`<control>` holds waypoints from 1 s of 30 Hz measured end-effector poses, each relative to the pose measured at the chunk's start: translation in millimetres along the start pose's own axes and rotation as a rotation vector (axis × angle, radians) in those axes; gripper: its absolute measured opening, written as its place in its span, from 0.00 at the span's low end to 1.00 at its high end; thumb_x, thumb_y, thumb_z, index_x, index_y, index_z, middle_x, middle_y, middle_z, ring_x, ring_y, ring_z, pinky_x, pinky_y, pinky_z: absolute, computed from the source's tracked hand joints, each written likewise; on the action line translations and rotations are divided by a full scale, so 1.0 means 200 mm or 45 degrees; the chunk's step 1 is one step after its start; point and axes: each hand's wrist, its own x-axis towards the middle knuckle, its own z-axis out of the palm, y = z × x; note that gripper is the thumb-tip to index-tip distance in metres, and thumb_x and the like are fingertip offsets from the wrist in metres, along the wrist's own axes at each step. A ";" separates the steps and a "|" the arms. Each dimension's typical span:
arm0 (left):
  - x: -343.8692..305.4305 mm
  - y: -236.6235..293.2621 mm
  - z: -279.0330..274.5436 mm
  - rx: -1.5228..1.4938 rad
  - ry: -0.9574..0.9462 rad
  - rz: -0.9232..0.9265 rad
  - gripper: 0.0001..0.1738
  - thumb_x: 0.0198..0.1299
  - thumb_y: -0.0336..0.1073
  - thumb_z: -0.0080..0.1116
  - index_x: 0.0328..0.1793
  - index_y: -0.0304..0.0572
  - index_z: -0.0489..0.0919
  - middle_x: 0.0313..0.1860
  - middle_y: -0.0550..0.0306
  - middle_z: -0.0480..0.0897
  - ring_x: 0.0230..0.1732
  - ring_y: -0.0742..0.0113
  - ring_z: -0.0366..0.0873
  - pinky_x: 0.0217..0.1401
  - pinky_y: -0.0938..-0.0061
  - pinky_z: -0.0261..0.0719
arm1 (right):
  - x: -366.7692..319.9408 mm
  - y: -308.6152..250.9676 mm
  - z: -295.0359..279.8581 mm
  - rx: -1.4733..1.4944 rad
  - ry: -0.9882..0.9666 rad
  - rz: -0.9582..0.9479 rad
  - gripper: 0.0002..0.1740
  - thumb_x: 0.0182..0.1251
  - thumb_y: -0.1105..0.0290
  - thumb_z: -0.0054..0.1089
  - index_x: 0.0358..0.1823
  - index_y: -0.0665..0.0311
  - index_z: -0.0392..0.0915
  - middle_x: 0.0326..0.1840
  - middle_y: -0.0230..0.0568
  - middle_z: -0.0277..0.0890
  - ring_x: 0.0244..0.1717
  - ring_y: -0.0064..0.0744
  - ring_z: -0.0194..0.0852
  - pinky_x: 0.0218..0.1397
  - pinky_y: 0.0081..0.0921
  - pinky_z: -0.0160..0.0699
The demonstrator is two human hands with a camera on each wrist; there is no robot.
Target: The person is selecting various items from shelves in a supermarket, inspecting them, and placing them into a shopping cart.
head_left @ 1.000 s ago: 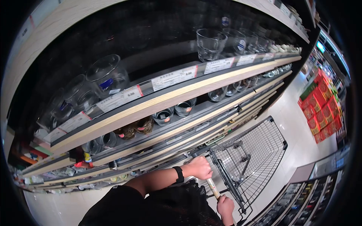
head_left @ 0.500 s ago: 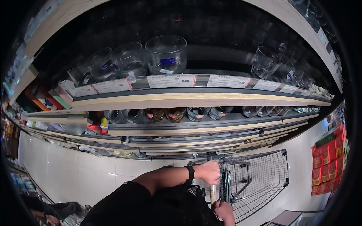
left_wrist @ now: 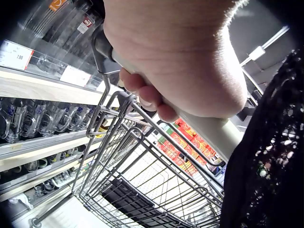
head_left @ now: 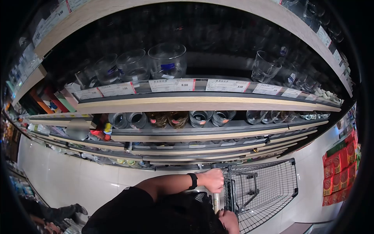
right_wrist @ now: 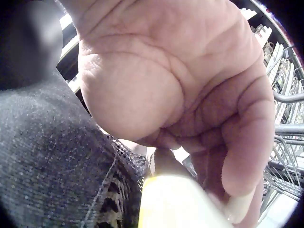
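In the head view my left hand, with a dark band at its wrist, grips the far end of the shopping cart's pale handle. The left wrist view shows the fingers of that hand curled round the bar. My right hand holds the same handle at its near end, low in the head view. Seen from the right wrist, its fingers bend down around the dark end part of the pale handle. The wire cart reaches out to the right of both hands.
A shelf with price tags runs along the cart's far side. Glass cups stand on it, and more jars on the level below. Red boxes are stacked at the right. Another person's leg shows at lower left.
The view has turned, so the shelves now lie level and the glass cups have moved across the picture. Both hands keep their hold on the handle. The other person has come further into view.
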 end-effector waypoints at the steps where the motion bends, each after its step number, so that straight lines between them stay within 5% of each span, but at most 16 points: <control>1: 0.00 0.00 0.00 0.023 0.006 0.013 0.18 0.43 0.43 0.56 0.08 0.40 0.77 0.09 0.47 0.73 0.14 0.44 0.74 0.25 0.55 0.74 | 0.00 0.01 0.01 -0.004 -0.001 -0.014 0.25 0.74 0.57 0.36 0.40 0.63 0.84 0.43 0.56 0.84 0.46 0.64 0.82 0.55 0.53 0.80; 30: 0.00 0.03 0.00 -0.003 0.018 0.034 0.19 0.45 0.44 0.55 0.09 0.41 0.78 0.10 0.46 0.75 0.15 0.43 0.75 0.23 0.54 0.74 | -0.02 0.04 0.01 -0.009 0.077 0.001 0.23 0.73 0.56 0.42 0.37 0.63 0.85 0.38 0.57 0.85 0.43 0.62 0.83 0.52 0.53 0.81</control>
